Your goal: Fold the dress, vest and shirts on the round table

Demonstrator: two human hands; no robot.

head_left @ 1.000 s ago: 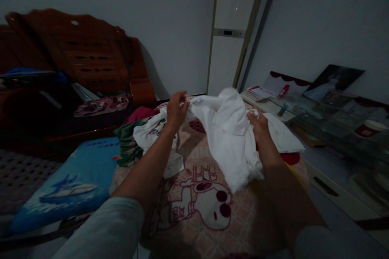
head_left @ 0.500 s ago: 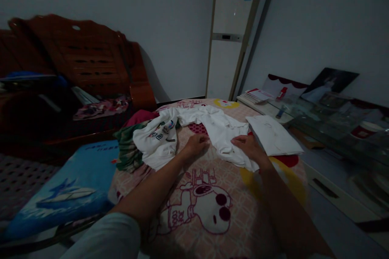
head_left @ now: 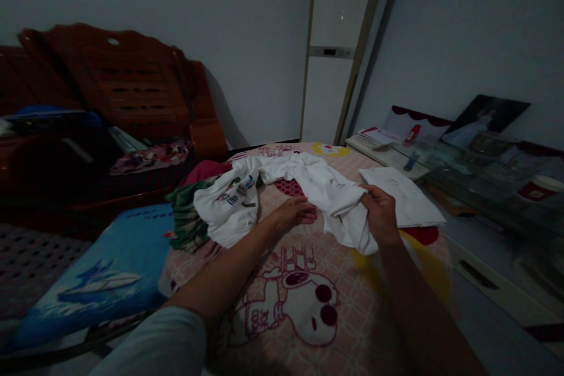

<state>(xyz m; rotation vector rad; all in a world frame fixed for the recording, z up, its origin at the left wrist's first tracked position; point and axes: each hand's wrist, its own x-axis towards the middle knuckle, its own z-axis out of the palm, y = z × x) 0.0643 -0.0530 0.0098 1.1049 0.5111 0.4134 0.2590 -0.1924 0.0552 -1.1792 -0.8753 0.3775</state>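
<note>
A white garment (head_left: 317, 179) lies bunched across the round table, which has a pink patterned cover (head_left: 361, 317). My right hand (head_left: 379, 211) pinches the garment's right part and lifts its edge a little. Just left of that part, my left hand (head_left: 296, 212) hovers low over the cover with fingers apart and nothing in them. The garment's printed end (head_left: 233, 202) rests at the left on a green patterned cloth (head_left: 187, 208). A folded white garment (head_left: 399, 197) lies flat at the table's right side.
A blue cushion (head_left: 106, 270) is left of the table, with a wooden bench (head_left: 132, 82) behind it. To the right stands a glass-topped cabinet (head_left: 480, 179) with papers (head_left: 374, 137) and a paper cup (head_left: 540, 187). A tall white appliance (head_left: 328, 94) stands at the back.
My right hand has moved right and taken hold of the white garment, drawing its near part rightward. My left hand has shifted slightly right, and its fingers have opened.
</note>
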